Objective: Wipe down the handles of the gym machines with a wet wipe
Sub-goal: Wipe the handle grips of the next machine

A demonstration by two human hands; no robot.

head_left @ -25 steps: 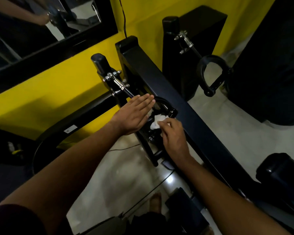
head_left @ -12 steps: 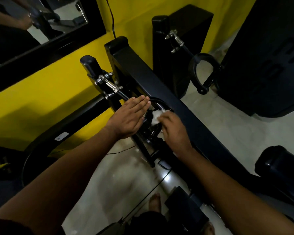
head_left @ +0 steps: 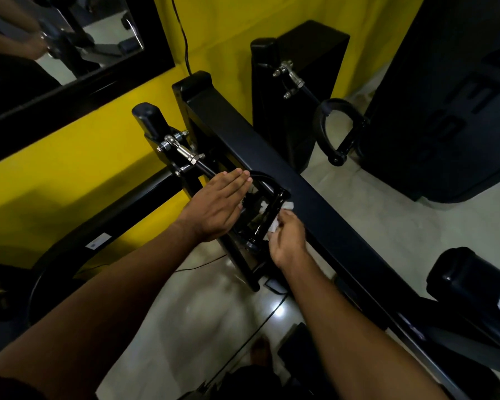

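Head view shows our left hand point(head_left: 217, 209) lying flat, fingers straight, steadying the handle point(head_left: 272, 210). Our right hand point(head_left: 289, 241) pinches the wet wipe point(head_left: 274, 226) against its grip bar. We should wrap the wipe round and drag it end to end.

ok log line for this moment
step: wiping near black D-shaped handle; right hand: pinches white wet wipe on its grip bar; left hand: flat over its loop; far black D-shaped handle: untouched
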